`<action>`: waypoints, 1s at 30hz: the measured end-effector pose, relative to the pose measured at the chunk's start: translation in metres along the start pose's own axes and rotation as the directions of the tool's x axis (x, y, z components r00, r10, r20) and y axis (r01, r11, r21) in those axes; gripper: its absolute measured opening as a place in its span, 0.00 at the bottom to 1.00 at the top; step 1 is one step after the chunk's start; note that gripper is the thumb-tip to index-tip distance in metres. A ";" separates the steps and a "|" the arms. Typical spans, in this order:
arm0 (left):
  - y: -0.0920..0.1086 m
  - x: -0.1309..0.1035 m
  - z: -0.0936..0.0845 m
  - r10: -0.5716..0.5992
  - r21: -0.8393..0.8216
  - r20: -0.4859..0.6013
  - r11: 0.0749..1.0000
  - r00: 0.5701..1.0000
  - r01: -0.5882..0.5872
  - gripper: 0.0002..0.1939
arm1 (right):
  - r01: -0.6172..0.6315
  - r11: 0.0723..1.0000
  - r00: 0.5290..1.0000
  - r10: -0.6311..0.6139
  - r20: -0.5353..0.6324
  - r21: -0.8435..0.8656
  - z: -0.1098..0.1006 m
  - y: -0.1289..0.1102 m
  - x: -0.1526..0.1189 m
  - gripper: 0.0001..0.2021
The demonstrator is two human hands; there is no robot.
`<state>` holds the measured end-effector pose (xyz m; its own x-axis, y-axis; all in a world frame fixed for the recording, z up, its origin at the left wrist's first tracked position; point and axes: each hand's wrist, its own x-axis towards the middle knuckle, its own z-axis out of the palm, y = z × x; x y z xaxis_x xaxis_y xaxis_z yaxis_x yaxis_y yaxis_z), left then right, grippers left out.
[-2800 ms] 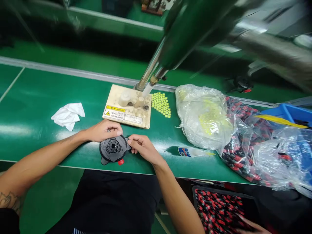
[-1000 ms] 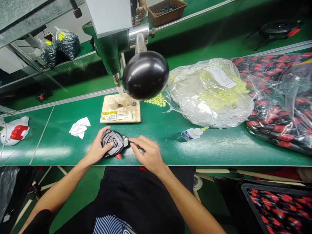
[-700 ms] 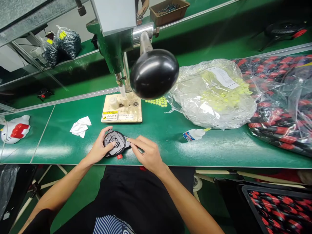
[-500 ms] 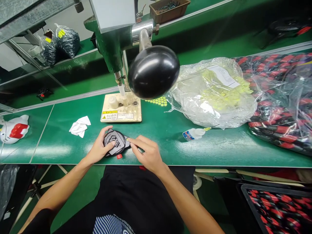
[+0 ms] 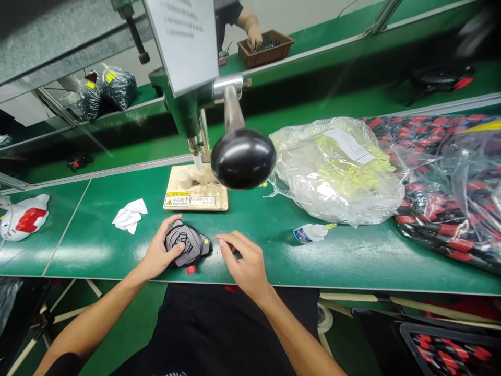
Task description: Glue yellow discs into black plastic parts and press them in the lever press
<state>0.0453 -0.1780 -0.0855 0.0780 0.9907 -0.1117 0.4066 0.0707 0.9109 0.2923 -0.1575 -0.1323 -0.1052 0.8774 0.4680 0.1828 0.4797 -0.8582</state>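
- Down at the near edge of the green desk (image 5: 97,245), the left hand (image 5: 158,254) was curled over a round black plastic part (image 5: 185,248), thumb on its top face and fingers round its far side, pinning it flat.
- A small yellow-green dot (image 5: 205,242) sat on the part's right side, and a red tab (image 5: 190,269) stuck out toward the near edge.
- Just beside it, the right hand (image 5: 245,258) hovered low with fingers loosely bent and the forefinger pointing at the dot; it held nothing and did not quite touch the part.
- To my eye, the job called for the left hand to keep the part from turning while the right fingertip pressed the dot square and flush; a sideways push could skew it.
- Toward the far edge stood a beige fixture plate (image 5: 195,190) with a warning label, under a green press (image 5: 180,107).
- The press's black knob (image 5: 243,158) hung out over the middle of the desk, above and beyond the right hand, and would be easy to knock when reaching back.
- A crumpled white tissue (image 5: 129,215) lay left of the plate, well apart from the hands.
- To the right lay a small glue bottle (image 5: 311,233), a clear bag of yellow pieces (image 5: 336,167), and a bag of red-and-black parts (image 5: 450,183) at the right end.
- Across the far line, another person's hand (image 5: 255,37) rested in a brown box (image 5: 266,48).
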 end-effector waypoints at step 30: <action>0.053 0.171 -0.046 0.476 0.507 0.038 0.748 0.879 -0.427 0.34 | -0.164 0.981 0.984 0.155 -0.089 -0.107 0.000 0.002 0.010 0.11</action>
<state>0.0383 0.0007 -0.0382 0.2965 0.8996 0.3206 0.7326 -0.4296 0.5279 0.2912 -0.1479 -0.1293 0.0116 0.9382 0.3460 0.3008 0.3267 -0.8960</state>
